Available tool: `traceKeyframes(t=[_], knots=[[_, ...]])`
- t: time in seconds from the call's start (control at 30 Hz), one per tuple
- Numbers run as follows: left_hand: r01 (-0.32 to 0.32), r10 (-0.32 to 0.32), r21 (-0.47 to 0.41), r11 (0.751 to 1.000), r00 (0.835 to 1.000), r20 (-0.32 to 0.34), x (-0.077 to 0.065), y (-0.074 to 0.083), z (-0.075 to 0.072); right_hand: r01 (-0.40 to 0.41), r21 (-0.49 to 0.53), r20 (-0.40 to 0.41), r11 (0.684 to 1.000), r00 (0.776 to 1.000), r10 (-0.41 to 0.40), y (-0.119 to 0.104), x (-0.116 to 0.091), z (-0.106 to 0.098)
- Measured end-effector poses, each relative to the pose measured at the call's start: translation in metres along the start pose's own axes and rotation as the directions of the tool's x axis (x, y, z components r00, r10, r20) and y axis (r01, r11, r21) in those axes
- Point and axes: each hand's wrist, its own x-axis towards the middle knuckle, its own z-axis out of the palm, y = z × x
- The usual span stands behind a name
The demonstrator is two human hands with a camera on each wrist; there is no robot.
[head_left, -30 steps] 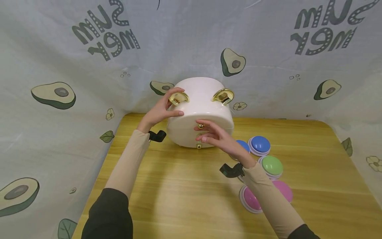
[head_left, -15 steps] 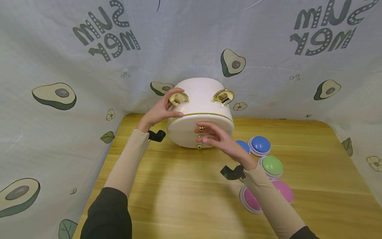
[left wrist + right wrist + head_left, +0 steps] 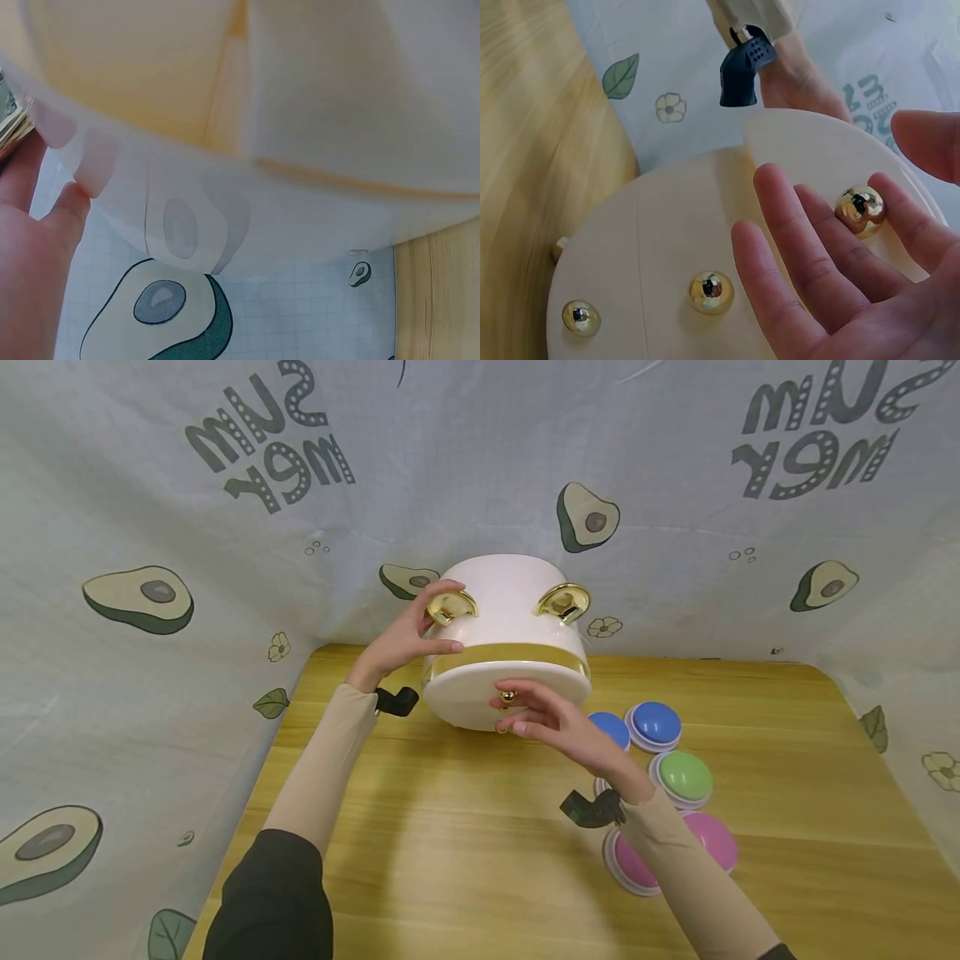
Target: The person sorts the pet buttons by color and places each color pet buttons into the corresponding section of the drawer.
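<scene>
A glossy white rounded drawer box [image 3: 504,581] with two gold ears stands at the back of the table. My left hand [image 3: 405,639] holds it at the left ear [image 3: 452,607], thumb on the front top edge. On its front, the top drawer [image 3: 457,687] is partly pulled out, with a yellowish gap behind its front panel. The right hand [image 3: 558,722] has its fingers around the drawer's gold knob [image 3: 860,211], one finger on each side. Two more gold knobs sit below, the middle one [image 3: 711,292] and the lowest [image 3: 580,318]. The drawer's inside is mostly hidden in the head view.
Right of the box lie several round push buttons: blue [image 3: 657,723], green [image 3: 685,776] and pink [image 3: 710,841]. My right forearm passes over some of them. A cloth with avocado prints [image 3: 480,460] hangs behind the wooden table [image 3: 465,852].
The top drawer has slid out toward me, opening a widening gap beneath the box's upper edge. My right hand has come nearer with the knob. The left hand has stayed in place.
</scene>
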Motion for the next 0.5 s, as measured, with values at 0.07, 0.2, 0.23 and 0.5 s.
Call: traceKeyframes(t=[0.07, 0.2, 0.23, 0.5], knots=[[0.006, -0.006, -0.002, 1.0, 1.0, 0.0, 0.0, 0.0, 0.0, -0.002, -0.006, 0.008, 1.0, 1.0, 0.002, 0.0, -0.002, 0.001], [0.025, -0.025, -0.005, 1.0, 1.0, -0.006, 0.0, 0.0, 0.001, -0.01, -0.019, 0.019, 1.0, 1.0, 0.011, -0.002, -0.007, 0.005], [0.028, -0.028, -0.006, 1.0, 1.0, -0.008, 0.001, 0.0, 0.001, -0.01, -0.02, 0.022, 1.0, 1.0, 0.01, -0.002, -0.008, 0.006], [0.054, -0.055, -0.032, 0.998, 0.998, -0.027, -0.001, 0.0, 0.003, -0.006, -0.029, 0.032, 1.0, 0.999, 0.007, -0.004, -0.018, 0.014]])
